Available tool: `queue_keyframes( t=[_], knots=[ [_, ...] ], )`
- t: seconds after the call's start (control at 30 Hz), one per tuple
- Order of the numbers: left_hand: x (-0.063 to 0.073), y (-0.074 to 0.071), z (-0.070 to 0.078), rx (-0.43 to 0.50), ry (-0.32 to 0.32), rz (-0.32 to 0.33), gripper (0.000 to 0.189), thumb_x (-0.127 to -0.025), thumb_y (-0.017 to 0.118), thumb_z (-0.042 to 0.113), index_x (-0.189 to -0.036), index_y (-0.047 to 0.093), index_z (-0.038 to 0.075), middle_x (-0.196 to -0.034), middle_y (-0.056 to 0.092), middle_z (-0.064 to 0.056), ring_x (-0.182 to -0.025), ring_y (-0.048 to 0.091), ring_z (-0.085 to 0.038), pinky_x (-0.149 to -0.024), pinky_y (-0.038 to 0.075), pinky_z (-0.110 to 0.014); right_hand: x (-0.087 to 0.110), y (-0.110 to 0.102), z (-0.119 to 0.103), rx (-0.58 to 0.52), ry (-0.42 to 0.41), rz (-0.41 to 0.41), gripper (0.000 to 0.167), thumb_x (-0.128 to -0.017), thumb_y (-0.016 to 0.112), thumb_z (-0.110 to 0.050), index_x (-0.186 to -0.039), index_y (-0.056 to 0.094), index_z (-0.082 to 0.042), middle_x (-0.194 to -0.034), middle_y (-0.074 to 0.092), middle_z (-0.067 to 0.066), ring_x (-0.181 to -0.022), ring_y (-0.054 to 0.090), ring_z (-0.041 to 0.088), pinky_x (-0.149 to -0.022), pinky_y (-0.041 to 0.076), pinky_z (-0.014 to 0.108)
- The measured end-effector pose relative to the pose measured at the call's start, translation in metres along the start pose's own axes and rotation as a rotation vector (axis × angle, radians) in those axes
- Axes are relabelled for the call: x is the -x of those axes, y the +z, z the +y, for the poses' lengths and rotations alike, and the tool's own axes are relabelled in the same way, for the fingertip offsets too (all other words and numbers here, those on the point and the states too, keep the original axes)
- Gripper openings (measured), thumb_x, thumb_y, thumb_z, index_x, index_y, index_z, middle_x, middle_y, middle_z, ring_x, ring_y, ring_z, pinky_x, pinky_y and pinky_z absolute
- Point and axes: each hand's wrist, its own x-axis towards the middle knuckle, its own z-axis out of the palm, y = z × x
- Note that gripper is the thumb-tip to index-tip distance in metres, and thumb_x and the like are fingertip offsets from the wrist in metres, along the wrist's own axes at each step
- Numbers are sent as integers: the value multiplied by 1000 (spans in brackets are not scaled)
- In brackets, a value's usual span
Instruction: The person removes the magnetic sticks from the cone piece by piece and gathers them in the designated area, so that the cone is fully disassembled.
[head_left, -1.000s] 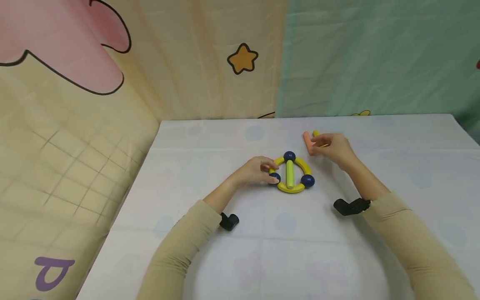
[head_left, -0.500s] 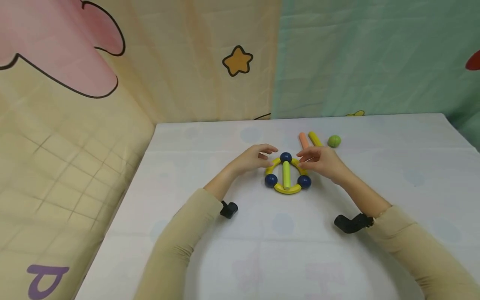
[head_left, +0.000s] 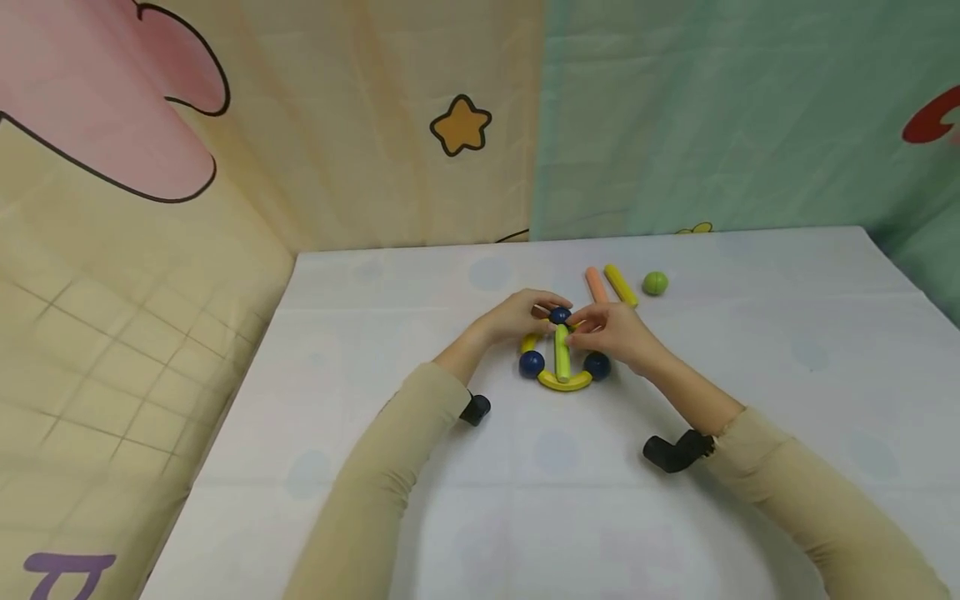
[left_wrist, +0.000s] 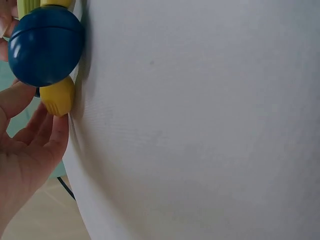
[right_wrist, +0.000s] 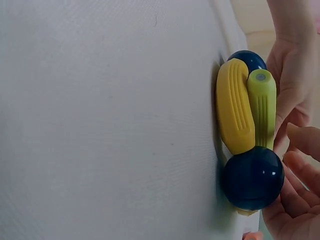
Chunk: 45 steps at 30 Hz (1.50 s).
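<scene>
On the white table lies a ring of yellow curved rods (head_left: pixel 566 383) joined by blue balls. A straight light-green rod (head_left: pixel 562 358) runs from the far blue ball (head_left: pixel 559 315) toward the near yellow curve. My left hand (head_left: pixel 517 317) holds the far ball from its left side, with the thumb toward me. From the right, my right hand (head_left: pixel 618 333) pinches the green rod near its far end; the fingers partly cover the ring there. A blue ball (left_wrist: pixel 47 45) hides some left fingertips in the left wrist view. The rod's near end (right_wrist: pixel 260 77) shows in the right wrist view.
Behind the right hand lie an orange rod (head_left: pixel 596 285), a yellow straight rod (head_left: pixel 621 286) and a green ball (head_left: pixel 655 283). The table (head_left: pixel 525 508) meets a patterned cloth (head_left: pixel 390 167) at its back edge.
My right hand has come from the loose rods to the green rod. The left hand has shifted from the left blue ball to the far one. The head view has turned slightly right.
</scene>
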Motion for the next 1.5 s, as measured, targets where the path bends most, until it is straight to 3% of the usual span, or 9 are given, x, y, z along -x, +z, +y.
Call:
queue_keyframes(
  t=[0.37, 0.73, 1.0, 1.13, 1.5],
  knots=[
    [-4, 1, -6, -20, 16, 61, 33, -93, 53, 2, -126, 59, 5, -122, 59, -11, -114, 52, -19, -94, 42, -23, -6, 6, -5, 41, 21, 40, 34, -77, 76, -13, -105, 66, 4, -83, 67, 12, -74, 62, 19, -64, 50, 24],
    [-7, 3, -9, -12, 28, 68, 33, -94, 53, 3, -126, 58, 5, -125, 58, -11, -114, 53, -20, -93, 42, -23, -4, 9, -9, 123, 48, 61, 38, -77, 77, -18, -106, 65, 3, -82, 68, 12, -72, 62, 19, -64, 51, 28],
    [-7, 2, -9, -11, 22, 66, 32, -93, 54, 3, -125, 59, 4, -124, 58, -11, -114, 53, -20, -93, 42, -23, -5, 14, -16, 210, 73, 75, 30, -74, 78, -23, -88, 61, -2, -72, 64, 8, -64, 59, 16, -55, 46, 26],
    [-6, 2, -9, -11, 17, 69, 32, -93, 54, 3, -125, 59, 4, -124, 58, -11, -113, 53, -20, -93, 42, -22, -8, 16, -18, 239, 104, 75, 32, -74, 79, -25, -86, 59, -4, -69, 62, 6, -61, 57, 15, -54, 44, 25],
    [-7, 3, -11, -3, 18, 75, 32, -93, 54, 3, -125, 59, 5, -124, 58, -11, -113, 53, -20, -92, 43, -22, -13, 11, -19, 129, 231, 9, 30, -76, 77, -19, -92, 57, -3, -76, 62, 8, -67, 58, 16, -57, 46, 24]
  ],
)
